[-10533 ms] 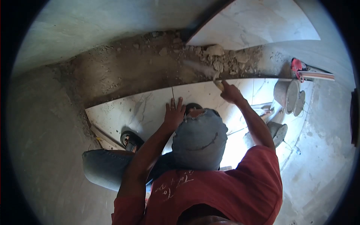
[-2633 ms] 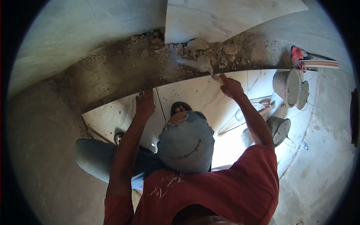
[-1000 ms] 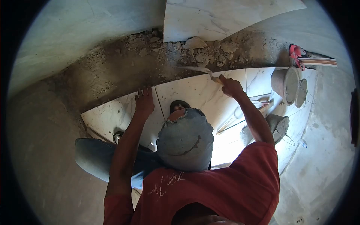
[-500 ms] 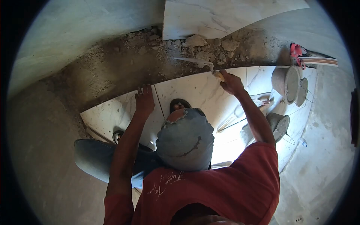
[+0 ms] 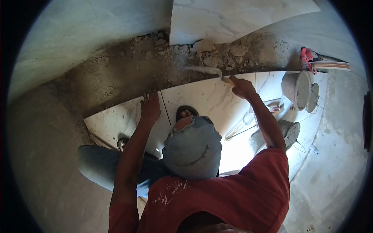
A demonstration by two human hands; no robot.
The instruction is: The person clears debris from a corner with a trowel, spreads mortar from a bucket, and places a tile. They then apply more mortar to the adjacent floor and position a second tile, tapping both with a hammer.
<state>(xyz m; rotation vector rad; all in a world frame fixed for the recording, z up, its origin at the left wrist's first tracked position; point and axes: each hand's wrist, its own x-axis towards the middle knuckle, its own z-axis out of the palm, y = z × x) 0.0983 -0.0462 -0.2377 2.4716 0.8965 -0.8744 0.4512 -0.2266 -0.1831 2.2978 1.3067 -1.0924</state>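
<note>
My right hand (image 5: 243, 87) is closed around the handle of a trowel (image 5: 208, 70). The trowel's blade reaches left over the strip of dirt and rubble (image 5: 128, 73) and looks smeared by motion. Flat on a marbled white floor tile (image 5: 198, 93), near its edge along the dirt, lies my left hand (image 5: 150, 107), fingers spread, holding nothing. Broken lumps of mortar (image 5: 204, 46) sit in the strip just beyond the blade.
A large marbled tile (image 5: 233, 19) leans at the wall. To the right stand two buckets (image 5: 289, 87) (image 5: 287, 128) caked with cement. Other tools (image 5: 237, 130) lie on the tiles near my right forearm. A pink item (image 5: 307, 56) and a striped bundle (image 5: 330, 65) rest at the far right.
The trowel has shifted slightly right and nearer to me with my right hand, its blade now blurred. My left hand stays on the tile.
</note>
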